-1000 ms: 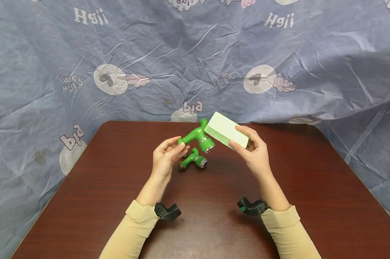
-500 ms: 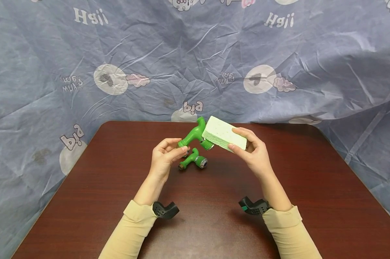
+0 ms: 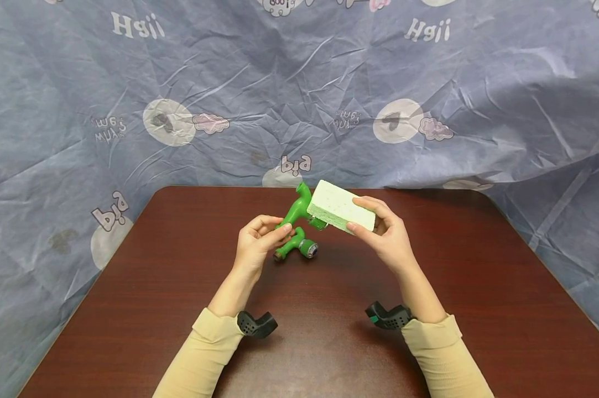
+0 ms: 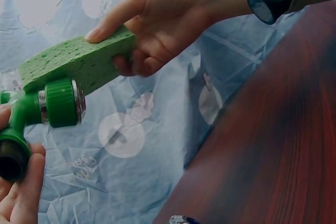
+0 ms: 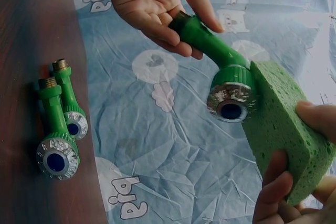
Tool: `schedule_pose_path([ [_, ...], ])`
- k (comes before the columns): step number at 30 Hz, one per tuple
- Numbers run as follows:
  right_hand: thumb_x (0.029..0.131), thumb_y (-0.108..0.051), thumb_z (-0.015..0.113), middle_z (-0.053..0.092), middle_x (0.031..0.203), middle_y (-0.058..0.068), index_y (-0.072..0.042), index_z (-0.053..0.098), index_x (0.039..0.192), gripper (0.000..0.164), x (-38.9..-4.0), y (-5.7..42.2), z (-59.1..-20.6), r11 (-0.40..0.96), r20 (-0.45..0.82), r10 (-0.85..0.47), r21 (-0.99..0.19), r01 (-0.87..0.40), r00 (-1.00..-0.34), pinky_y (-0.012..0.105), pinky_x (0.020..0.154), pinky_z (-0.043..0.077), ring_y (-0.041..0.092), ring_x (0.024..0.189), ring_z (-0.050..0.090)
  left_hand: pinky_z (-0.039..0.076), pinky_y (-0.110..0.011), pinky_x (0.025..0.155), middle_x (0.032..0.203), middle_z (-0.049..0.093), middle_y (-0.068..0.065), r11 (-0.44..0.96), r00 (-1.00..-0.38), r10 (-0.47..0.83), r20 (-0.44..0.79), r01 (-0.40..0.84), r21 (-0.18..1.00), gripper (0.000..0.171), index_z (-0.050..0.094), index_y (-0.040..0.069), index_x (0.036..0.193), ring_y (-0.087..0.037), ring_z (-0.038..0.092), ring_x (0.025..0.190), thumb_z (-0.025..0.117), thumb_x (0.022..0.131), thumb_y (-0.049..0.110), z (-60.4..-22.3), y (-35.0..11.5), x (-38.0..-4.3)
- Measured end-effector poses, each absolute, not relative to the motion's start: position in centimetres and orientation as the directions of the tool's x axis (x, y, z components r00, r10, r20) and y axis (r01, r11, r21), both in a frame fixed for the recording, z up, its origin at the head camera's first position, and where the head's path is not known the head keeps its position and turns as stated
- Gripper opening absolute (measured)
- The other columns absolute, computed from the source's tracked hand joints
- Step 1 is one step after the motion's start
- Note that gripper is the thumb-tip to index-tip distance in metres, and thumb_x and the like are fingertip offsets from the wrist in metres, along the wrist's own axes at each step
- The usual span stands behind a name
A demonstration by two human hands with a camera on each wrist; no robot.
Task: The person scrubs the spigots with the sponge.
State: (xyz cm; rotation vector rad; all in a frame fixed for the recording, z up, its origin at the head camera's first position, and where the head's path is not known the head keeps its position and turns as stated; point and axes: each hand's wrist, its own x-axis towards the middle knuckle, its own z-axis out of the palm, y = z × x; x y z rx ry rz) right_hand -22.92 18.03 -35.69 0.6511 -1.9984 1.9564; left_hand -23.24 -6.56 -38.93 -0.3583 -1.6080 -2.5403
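Note:
My left hand pinches a green faucet by its threaded inlet end, holding it up over the table. The faucet's ribbed knob with a silver rim and dark blue centre faces the camera in the right wrist view. In my right hand is a light green sponge, gripped at one end between thumb and fingers. The sponge's far end lies against the faucet's body beside the knob and partly hides the knob in the head view. Below, another green faucet rests on the table.
The right wrist view shows two faucets lying side by side on the table, the nearer one partly covering the farther one. Behind the dark red-brown table hangs a blue printed cloth.
The sponge has moved slightly left and down over the faucet, covering more of the knob. The held faucet has tilted more upright. Both hands keep their hold.

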Motion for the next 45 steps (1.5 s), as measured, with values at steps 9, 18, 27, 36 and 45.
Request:
schedule_pose_path([
  [9, 0.077, 0.013, 0.068, 0.045, 0.127, 0.012, 0.008, 0.055, 0.122, 0.047, -22.9, 17.2, -36.1, 0.026, 0.492, -0.177, -0.864, -0.503, -0.853, 0.019, 0.067, 0.054, 0.016, 0.089, 0.057, 0.056, -0.022, 0.066, 0.085, 0.070, -0.003, -0.386, -0.964, 0.064, 0.257, 0.214, 0.897, 0.035, 0.062, -0.010, 0.111, -0.013, 0.068, 0.076, 0.067, 0.077, -0.012, -38.9, -6.5, -23.1],
  [18, 0.076, 0.011, 0.071, 0.046, 0.126, 0.015, 0.009, 0.056, 0.121, 0.048, -22.6, 17.7, -34.9, 0.202, 0.513, -0.007, -0.840, -0.503, -0.858, 0.013, 0.067, 0.049, 0.009, 0.083, 0.056, 0.055, -0.022, 0.065, 0.085, 0.070, -0.002, -0.351, -0.947, 0.046, 0.317, 0.281, 0.893, 0.038, 0.060, -0.013, 0.111, -0.015, 0.068, 0.078, 0.070, 0.074, -0.013, -39.1, -6.5, -23.3],
  [27, 0.075, 0.014, 0.070, 0.041, 0.128, 0.026, 0.014, 0.053, 0.121, 0.049, -20.9, 15.0, -34.0, 0.160, 0.567, 0.024, -0.815, -0.557, -0.823, 0.013, 0.070, 0.050, 0.011, 0.088, 0.056, 0.055, -0.022, 0.062, 0.086, 0.070, -0.002, -0.310, -0.943, 0.083, 0.322, 0.282, 0.908, 0.037, 0.063, -0.010, 0.107, -0.015, 0.068, 0.075, 0.071, 0.071, -0.014, -39.3, -6.0, -23.0],
  [36, 0.077, 0.010, 0.071, 0.044, 0.126, 0.025, 0.011, 0.056, 0.120, 0.046, -20.2, 14.1, -33.9, 0.204, 0.565, -0.006, -0.807, -0.554, -0.825, 0.013, 0.067, 0.050, 0.009, 0.084, 0.056, 0.052, -0.019, 0.059, 0.087, 0.070, -0.005, -0.279, -0.910, 0.134, 0.392, 0.345, 0.896, 0.038, 0.062, -0.013, 0.106, -0.017, 0.067, 0.078, 0.073, 0.069, -0.015, -39.5, -5.7, -23.0],
  [45, 0.077, 0.009, 0.071, 0.045, 0.126, 0.025, 0.011, 0.056, 0.119, 0.045, -20.9, 14.8, -34.4, 0.227, 0.539, -0.024, -0.817, -0.530, -0.842, 0.012, 0.067, 0.049, 0.010, 0.083, 0.055, 0.054, -0.022, 0.064, 0.091, 0.070, -0.014, -0.245, -0.898, 0.149, 0.414, 0.373, 0.895, 0.038, 0.062, -0.014, 0.105, -0.019, 0.068, 0.081, 0.074, 0.069, -0.014, -39.7, -5.6, -23.0],
])
